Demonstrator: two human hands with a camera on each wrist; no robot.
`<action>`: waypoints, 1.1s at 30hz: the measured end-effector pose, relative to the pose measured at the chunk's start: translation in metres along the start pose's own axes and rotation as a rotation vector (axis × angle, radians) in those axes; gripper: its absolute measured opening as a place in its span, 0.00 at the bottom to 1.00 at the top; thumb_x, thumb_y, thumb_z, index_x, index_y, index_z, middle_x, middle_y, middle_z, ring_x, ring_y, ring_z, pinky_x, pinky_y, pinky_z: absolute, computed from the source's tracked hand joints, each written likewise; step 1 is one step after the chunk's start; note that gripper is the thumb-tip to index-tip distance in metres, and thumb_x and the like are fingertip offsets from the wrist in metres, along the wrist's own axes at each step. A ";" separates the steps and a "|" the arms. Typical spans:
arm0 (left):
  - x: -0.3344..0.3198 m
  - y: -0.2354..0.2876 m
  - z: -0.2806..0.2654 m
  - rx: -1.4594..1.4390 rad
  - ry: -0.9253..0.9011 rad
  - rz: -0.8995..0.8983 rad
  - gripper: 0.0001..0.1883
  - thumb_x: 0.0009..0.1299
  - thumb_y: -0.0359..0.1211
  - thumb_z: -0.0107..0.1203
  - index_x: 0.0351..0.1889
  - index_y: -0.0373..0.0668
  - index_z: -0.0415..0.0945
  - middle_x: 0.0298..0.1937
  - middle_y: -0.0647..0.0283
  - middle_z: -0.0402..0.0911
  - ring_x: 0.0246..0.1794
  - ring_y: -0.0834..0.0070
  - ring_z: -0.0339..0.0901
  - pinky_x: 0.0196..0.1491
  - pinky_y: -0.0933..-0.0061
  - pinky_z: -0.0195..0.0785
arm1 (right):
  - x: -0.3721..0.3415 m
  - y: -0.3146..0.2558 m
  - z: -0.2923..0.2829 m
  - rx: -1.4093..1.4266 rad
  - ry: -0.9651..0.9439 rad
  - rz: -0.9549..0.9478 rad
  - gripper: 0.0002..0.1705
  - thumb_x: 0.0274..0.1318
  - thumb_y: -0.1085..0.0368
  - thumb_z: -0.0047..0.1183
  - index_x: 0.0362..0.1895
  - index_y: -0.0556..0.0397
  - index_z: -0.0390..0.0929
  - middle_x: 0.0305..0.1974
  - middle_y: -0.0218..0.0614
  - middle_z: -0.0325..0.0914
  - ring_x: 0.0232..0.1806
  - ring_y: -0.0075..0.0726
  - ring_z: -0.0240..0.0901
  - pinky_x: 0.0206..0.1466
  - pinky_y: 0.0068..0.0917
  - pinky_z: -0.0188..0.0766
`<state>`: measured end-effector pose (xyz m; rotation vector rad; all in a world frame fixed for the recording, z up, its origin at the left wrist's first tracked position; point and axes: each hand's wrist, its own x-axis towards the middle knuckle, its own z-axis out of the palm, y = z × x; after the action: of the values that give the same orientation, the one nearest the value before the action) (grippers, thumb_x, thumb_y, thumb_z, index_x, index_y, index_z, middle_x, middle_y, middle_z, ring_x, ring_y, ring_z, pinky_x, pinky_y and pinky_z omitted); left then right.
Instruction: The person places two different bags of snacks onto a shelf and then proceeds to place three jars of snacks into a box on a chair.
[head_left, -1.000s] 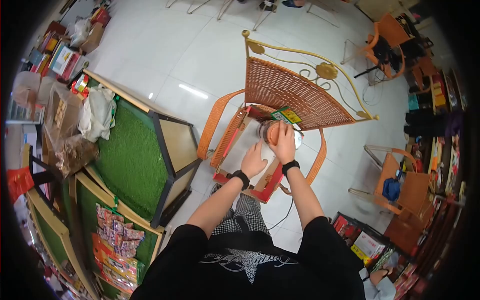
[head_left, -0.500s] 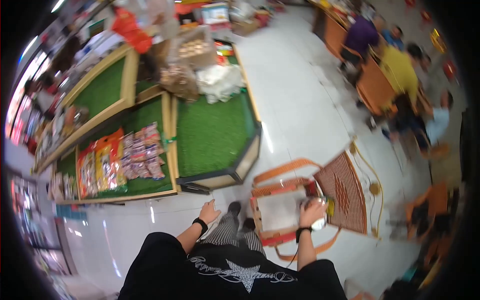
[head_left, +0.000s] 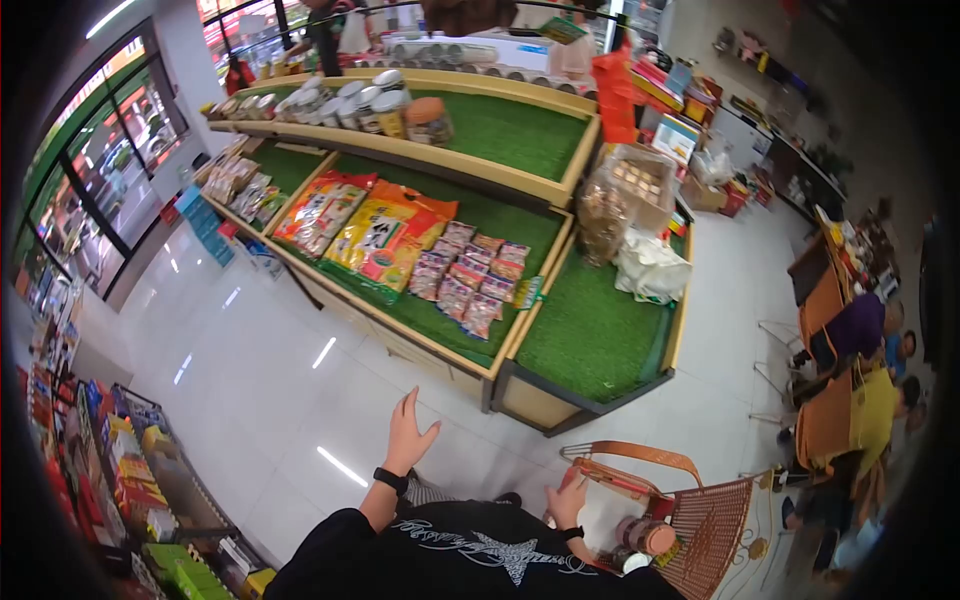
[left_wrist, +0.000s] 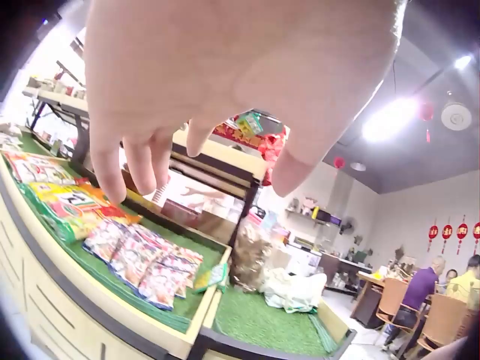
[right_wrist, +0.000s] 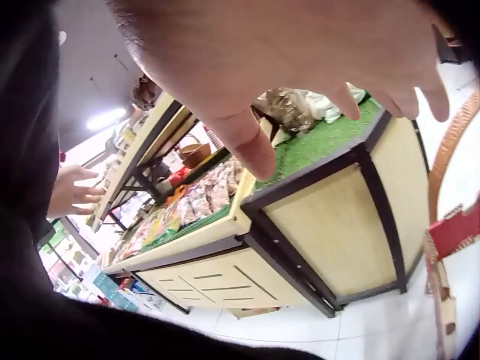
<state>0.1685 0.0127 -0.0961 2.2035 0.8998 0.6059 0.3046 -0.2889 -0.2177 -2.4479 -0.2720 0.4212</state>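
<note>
My left hand point(head_left: 408, 437) is held out in front of the display stand, fingers extended and nothing in them. In the left wrist view its fingers hang over packs of small sachets point(left_wrist: 142, 259) on the stand. My right hand point(head_left: 567, 500) is over the near side of a red-edged cardboard box point(head_left: 603, 512), its fingers spread and holding nothing. Inside that box, to the right of the hand, are jars, one with an orange lid point(head_left: 660, 541). The box rests on a woven chair point(head_left: 712, 525).
Ahead stands a green-lined display stand point(head_left: 590, 345) with large bright food bags point(head_left: 385, 240) and, on its upper tier, several lidded jars point(head_left: 385, 105). A white plastic bag point(head_left: 650, 265) lies at its right end. People sit at tables on the right; stocked shelves point(head_left: 130, 450) are lower left.
My right hand has let go of the orange-lidded jar and drawn back from it. The left hand has left the box side and reached out leftward. The view has turned left toward the display stand.
</note>
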 end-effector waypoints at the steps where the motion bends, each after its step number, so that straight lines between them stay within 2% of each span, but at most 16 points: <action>1: -0.001 -0.009 -0.014 -0.002 0.044 -0.004 0.39 0.54 0.36 0.59 0.62 0.35 0.53 0.57 0.43 0.62 0.57 0.49 0.60 0.59 0.58 0.54 | 0.006 -0.006 0.006 0.078 0.026 -0.090 0.50 0.35 0.57 0.62 0.62 0.62 0.50 0.61 0.66 0.47 0.64 0.65 0.45 0.64 0.48 0.47; 2: -0.003 -0.018 -0.029 -0.001 0.055 -0.012 0.39 0.54 0.36 0.59 0.62 0.35 0.53 0.57 0.43 0.62 0.57 0.49 0.60 0.59 0.58 0.54 | 0.013 -0.011 0.018 -0.004 0.117 -0.163 0.48 0.36 0.57 0.62 0.60 0.64 0.52 0.60 0.65 0.50 0.63 0.65 0.47 0.64 0.43 0.49; 6: -0.005 -0.057 -0.092 0.027 0.147 -0.015 0.40 0.53 0.35 0.60 0.63 0.35 0.52 0.56 0.44 0.62 0.57 0.50 0.60 0.59 0.58 0.54 | 0.009 -0.116 0.011 0.083 0.041 -0.155 0.45 0.39 0.59 0.60 0.60 0.65 0.53 0.60 0.64 0.51 0.63 0.64 0.48 0.64 0.43 0.48; 8: -0.002 -0.075 -0.121 0.031 0.169 -0.022 0.41 0.53 0.35 0.60 0.63 0.35 0.52 0.57 0.44 0.62 0.57 0.51 0.60 0.59 0.58 0.54 | 0.008 -0.154 0.022 0.182 0.090 -0.295 0.42 0.42 0.62 0.58 0.60 0.64 0.53 0.59 0.62 0.53 0.62 0.62 0.50 0.64 0.42 0.50; 12: 0.002 -0.106 -0.175 0.082 0.245 -0.019 0.41 0.53 0.35 0.60 0.64 0.36 0.52 0.57 0.45 0.62 0.57 0.51 0.60 0.59 0.59 0.53 | -0.009 -0.236 0.047 0.186 0.029 -0.388 0.41 0.43 0.62 0.58 0.60 0.63 0.54 0.56 0.59 0.58 0.59 0.59 0.55 0.62 0.42 0.52; 17: -0.003 -0.123 -0.228 0.105 0.341 -0.065 0.41 0.53 0.34 0.60 0.64 0.36 0.51 0.58 0.47 0.63 0.58 0.53 0.60 0.59 0.60 0.53 | -0.018 -0.298 0.084 0.143 -0.043 -0.507 0.40 0.43 0.61 0.58 0.60 0.61 0.54 0.56 0.58 0.58 0.58 0.59 0.55 0.61 0.42 0.53; 20: -0.009 -0.134 -0.246 0.081 0.382 -0.104 0.42 0.52 0.33 0.61 0.64 0.36 0.51 0.58 0.48 0.63 0.58 0.54 0.60 0.59 0.60 0.53 | -0.020 -0.327 0.097 0.146 -0.110 -0.596 0.41 0.44 0.60 0.58 0.60 0.60 0.54 0.57 0.58 0.57 0.59 0.60 0.54 0.61 0.43 0.53; 23: -0.008 -0.149 -0.253 0.080 0.426 -0.133 0.42 0.52 0.33 0.61 0.64 0.36 0.51 0.59 0.48 0.63 0.59 0.55 0.60 0.59 0.60 0.52 | -0.018 -0.356 0.104 0.102 -0.136 -0.647 0.38 0.45 0.65 0.57 0.60 0.60 0.55 0.56 0.55 0.58 0.59 0.57 0.55 0.62 0.39 0.52; 25: -0.001 -0.155 -0.256 0.042 0.444 -0.160 0.43 0.51 0.33 0.61 0.65 0.37 0.51 0.59 0.49 0.63 0.59 0.55 0.60 0.60 0.60 0.52 | -0.010 -0.371 0.111 0.092 -0.142 -0.697 0.40 0.44 0.60 0.58 0.61 0.59 0.54 0.58 0.59 0.56 0.60 0.61 0.52 0.61 0.44 0.52; 33: 0.076 -0.173 -0.271 0.097 0.483 -0.153 0.43 0.51 0.32 0.61 0.65 0.37 0.50 0.60 0.49 0.63 0.59 0.56 0.60 0.60 0.60 0.52 | 0.052 -0.433 0.144 0.057 -0.176 -0.720 0.41 0.44 0.59 0.58 0.61 0.57 0.54 0.59 0.59 0.55 0.61 0.61 0.52 0.62 0.45 0.51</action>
<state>-0.0244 0.2721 -0.0292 2.0797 1.3523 1.0632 0.2610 0.1438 -0.0690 -2.0725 -1.1456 0.3096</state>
